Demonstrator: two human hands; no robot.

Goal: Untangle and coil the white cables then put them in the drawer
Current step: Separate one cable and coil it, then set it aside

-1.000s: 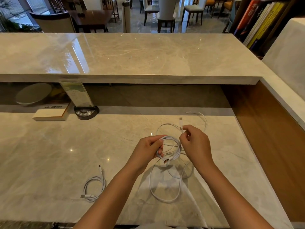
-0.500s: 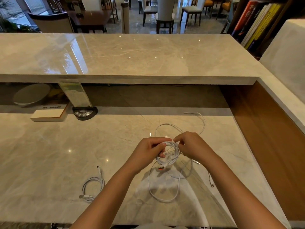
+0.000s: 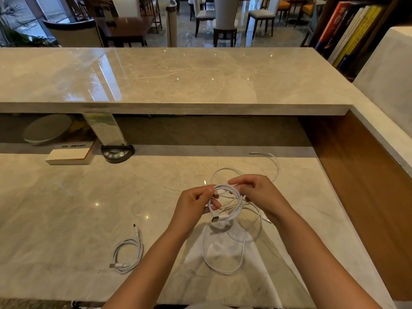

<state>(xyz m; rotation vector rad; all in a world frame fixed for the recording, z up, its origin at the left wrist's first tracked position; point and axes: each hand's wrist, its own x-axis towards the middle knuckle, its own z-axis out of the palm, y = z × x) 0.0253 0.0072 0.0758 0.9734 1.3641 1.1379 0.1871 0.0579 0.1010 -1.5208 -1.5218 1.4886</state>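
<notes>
A person stands at a pale marble counter [image 3: 66,197], both bare forearms reaching out over it. The left hand [image 3: 194,207] has its fingers curled round the left side of a small coil [image 3: 225,201] of white cable, held just above the counter. The right hand [image 3: 256,192] pinches the top right of the same coil between thumb and fingertips. A metal plug [image 3: 215,219] sticks out at the bottom of the coil.

Loose cable [image 3: 223,264] hangs from the coil and lies in a wide loop on the counter between the two forearms. More white cable [image 3: 275,162] trails away behind the right hand toward the back of the counter, ending in a small plug. How many separate cables make up this tangle cannot be told.

To the left, well apart from the hands, a second cable [image 3: 129,255] lies on the counter already wound into a neat bundle, one end sticking straight out toward the back.

At the back left of the counter sit a flat white box [image 3: 69,155] and, just right of it, a dark round base [image 3: 117,153] with buttons. A raised marble ledge [image 3: 178,74] runs across behind them.
</notes>
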